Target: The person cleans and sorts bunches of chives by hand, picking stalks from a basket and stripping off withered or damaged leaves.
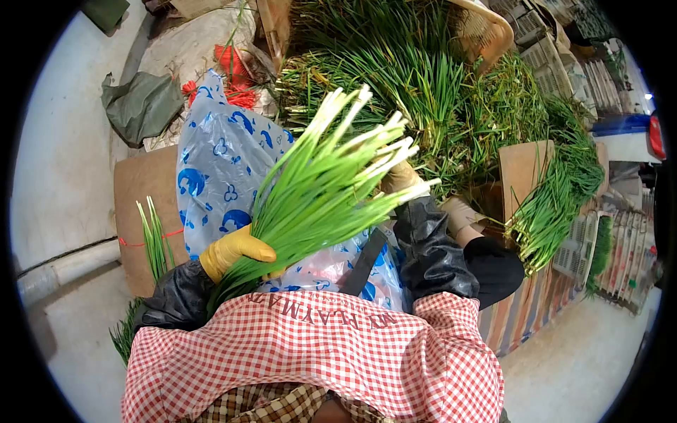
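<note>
My left hand [236, 252], in a yellow glove, is closed around the lower, leafy part of a bunch of garlic chives [317, 176]. Their white stem ends fan out up and to the right. Behind those ends is my right hand [400, 178], gloved too, with its fingers hidden by the stems. Under the bunch, a clear plastic sheet with blue dolphin prints [226, 169] covers my lap. A few chives [154, 236] lie on a brown board [137, 183] to my left, beside a thin red tie.
A large heap of chives [423, 92] fills the far side, with a beige basket [493, 28] on it. More chives [557, 190] drape over a cardboard piece [523, 173] at right. Red ties [236, 67] and a dark green bag [144, 106] lie at upper left. Crates [575, 247] stand right.
</note>
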`<state>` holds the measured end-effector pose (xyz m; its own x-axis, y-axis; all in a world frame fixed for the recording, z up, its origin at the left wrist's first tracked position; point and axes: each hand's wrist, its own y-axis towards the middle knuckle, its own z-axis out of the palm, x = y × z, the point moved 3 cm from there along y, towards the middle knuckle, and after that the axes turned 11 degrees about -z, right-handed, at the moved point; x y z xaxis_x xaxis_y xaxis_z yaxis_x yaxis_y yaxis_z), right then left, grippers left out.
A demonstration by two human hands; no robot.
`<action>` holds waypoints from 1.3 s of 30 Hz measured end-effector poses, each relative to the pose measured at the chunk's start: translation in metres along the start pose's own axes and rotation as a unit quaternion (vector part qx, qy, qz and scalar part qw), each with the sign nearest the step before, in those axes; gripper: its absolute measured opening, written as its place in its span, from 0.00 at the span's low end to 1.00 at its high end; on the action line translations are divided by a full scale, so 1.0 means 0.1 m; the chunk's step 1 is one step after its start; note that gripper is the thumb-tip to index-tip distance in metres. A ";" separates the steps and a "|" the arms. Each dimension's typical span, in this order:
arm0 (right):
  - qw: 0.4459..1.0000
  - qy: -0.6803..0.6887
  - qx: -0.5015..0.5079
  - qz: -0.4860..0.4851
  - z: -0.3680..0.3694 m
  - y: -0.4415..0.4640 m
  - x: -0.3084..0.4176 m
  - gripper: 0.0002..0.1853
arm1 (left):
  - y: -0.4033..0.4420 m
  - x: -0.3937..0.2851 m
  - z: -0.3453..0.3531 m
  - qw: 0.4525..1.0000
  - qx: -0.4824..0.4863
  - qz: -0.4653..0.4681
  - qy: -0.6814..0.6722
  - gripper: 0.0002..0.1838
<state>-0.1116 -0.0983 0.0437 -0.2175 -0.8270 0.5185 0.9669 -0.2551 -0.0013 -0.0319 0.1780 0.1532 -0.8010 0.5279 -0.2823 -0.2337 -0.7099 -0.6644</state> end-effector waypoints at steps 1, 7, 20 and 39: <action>0.999 -0.027 -0.030 0.008 0.08 0.01 0.02 0.20 | 0.01 0.01 -0.02 1.000 0.001 -0.002 0.000 0.34; 0.981 -0.117 -0.157 0.011 0.74 0.10 0.06 0.15 | 0.03 0.01 -0.04 0.999 0.046 0.017 -0.023 0.27; 0.663 -0.603 -0.432 -0.102 -0.64 -0.66 1.43 0.12 | 0.09 0.07 -0.19 0.999 -0.003 0.036 -0.023 0.25; 0.930 0.148 0.076 -0.329 1.08 -0.43 1.31 0.06 | 0.03 0.03 -0.08 0.997 -0.029 0.070 -0.011 0.24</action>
<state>-0.1671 -0.1413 0.2038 -0.7736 -0.6247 0.1060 0.6148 -0.6995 0.3644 -0.0300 0.1811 0.1445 -0.8353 0.4155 -0.3601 -0.0875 -0.7471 -0.6590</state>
